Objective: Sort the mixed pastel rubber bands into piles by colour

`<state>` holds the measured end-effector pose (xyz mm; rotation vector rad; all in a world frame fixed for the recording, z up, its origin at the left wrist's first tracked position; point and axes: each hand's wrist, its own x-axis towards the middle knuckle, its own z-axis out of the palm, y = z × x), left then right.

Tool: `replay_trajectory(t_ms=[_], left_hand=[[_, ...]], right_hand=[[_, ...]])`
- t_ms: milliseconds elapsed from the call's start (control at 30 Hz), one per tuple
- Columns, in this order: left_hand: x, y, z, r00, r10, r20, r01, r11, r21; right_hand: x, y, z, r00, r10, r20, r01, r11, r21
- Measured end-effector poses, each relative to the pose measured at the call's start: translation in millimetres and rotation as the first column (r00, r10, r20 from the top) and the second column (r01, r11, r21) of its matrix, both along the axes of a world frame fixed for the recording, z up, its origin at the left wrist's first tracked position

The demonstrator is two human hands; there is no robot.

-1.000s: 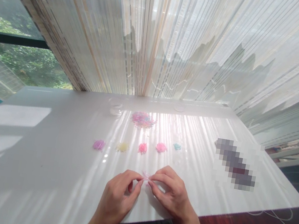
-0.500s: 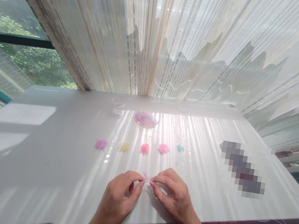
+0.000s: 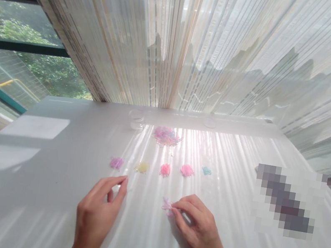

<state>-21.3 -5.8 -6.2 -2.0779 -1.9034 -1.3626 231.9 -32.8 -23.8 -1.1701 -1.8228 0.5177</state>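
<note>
Between thumb and forefinger, my right hand (image 3: 195, 222) pinches a small cluster of pale lilac-pink rubber bands (image 3: 167, 204) just above the white table. My left hand (image 3: 101, 206) is closed in a pinch; whatever its fingertips hold, if anything, is too small to make out. It is nearest to a purple pile of bands (image 3: 116, 163). Further right in the same row lie a yellow pile (image 3: 142, 167), a red-pink pile (image 3: 165, 170), a pink pile (image 3: 187, 170) and a small teal pile (image 3: 206, 170). Behind them is a larger mixed-colour pile (image 3: 167, 136).
A clear round container (image 3: 136, 120) stands at the back left, and a clear disc like a lid (image 3: 210, 123) lies at the back. A pixelated dark long object (image 3: 286, 201) lies on the table (image 3: 62, 149) at right. A striped curtain (image 3: 178, 50) hangs behind.
My left hand has parted from my right and moved left, still pinched. My right hand keeps the lilac-pink bands. The view has shifted slightly.
</note>
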Motion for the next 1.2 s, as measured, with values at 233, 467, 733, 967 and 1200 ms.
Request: replay_trajectory(t_ms=[233, 467, 733, 967, 1200], left_hand=[[-51.4, 28.9, -2.4, 0.956, 0.220, -0.193, -0.244, 0.964, -0.108], [-44.6, 33.3, -5.2, 0.961, 0.211, -0.176, -0.243, 0.952, -0.188], [-38.1, 14.4, -5.3, 0.981, 0.176, -0.080, -0.186, 0.971, -0.152], [13.4, -13.3, -7.4, 0.905, -0.419, -0.069, 0.401, 0.897, -0.186], [40.8, -8.3, -12.9, 0.848, -0.524, -0.082, 0.500, 0.841, -0.208]], right_hand=[[-0.8, 1.0, -0.6, 0.999, -0.010, 0.051, 0.010, 1.000, 0.004], [0.0, 1.6, -3.9, 0.998, 0.009, 0.059, -0.009, 1.000, 0.004], [-0.1, 1.2, -3.2, 0.999, 0.012, 0.053, -0.011, 1.000, -0.014], [0.0, 1.6, 1.8, 0.998, -0.017, 0.063, 0.018, 1.000, -0.018], [-4.9, 0.3, 3.5, 0.984, -0.023, 0.177, 0.028, 0.999, -0.030]])
